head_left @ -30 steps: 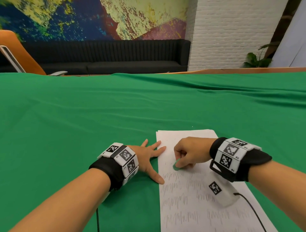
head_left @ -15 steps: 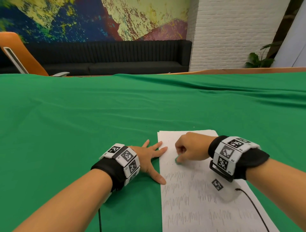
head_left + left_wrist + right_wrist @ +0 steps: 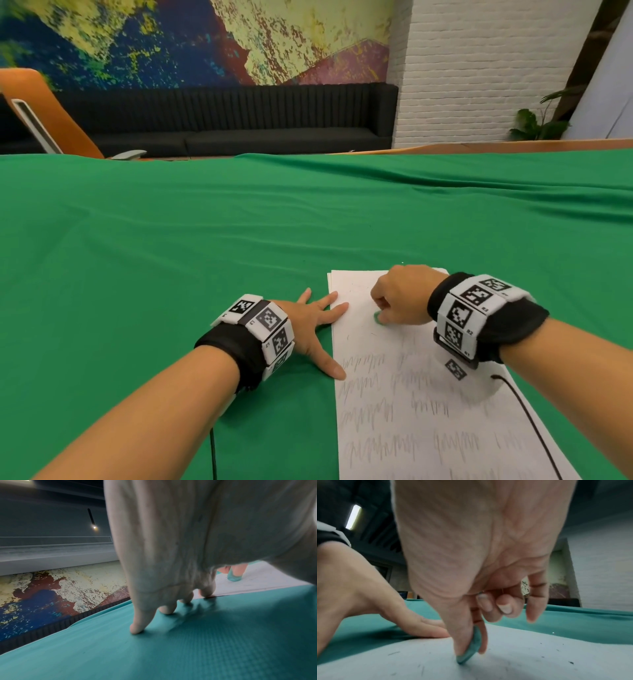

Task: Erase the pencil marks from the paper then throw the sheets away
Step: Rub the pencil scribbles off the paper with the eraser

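Observation:
A stack of white paper sheets (image 3: 404, 411) lies on the green tablecloth (image 3: 171, 257), with rows of grey pencil scribbles on its near part and a rubbed top part. My right hand (image 3: 400, 301) pinches a small green eraser (image 3: 376, 318) between thumb and forefinger, its edge pressed on the sheet (image 3: 522, 662); the eraser (image 3: 471, 650) shows plainly in the right wrist view. My left hand (image 3: 315, 325) lies flat with spread fingers at the paper's left edge, thumb and fingertips touching it. In the left wrist view its fingertips (image 3: 137, 628) press the cloth beside the paper (image 3: 257, 580).
Small dark eraser crumbs (image 3: 571, 662) dot the sheet. A black cable (image 3: 527, 418) trails from my right wrist across the paper. A black sofa (image 3: 222, 120) and an orange chair (image 3: 41, 109) stand beyond the table's far edge.
My right hand has slid with the eraser up the sheet, away from me, over the top rows. The left hand has stayed at the paper's left edge.

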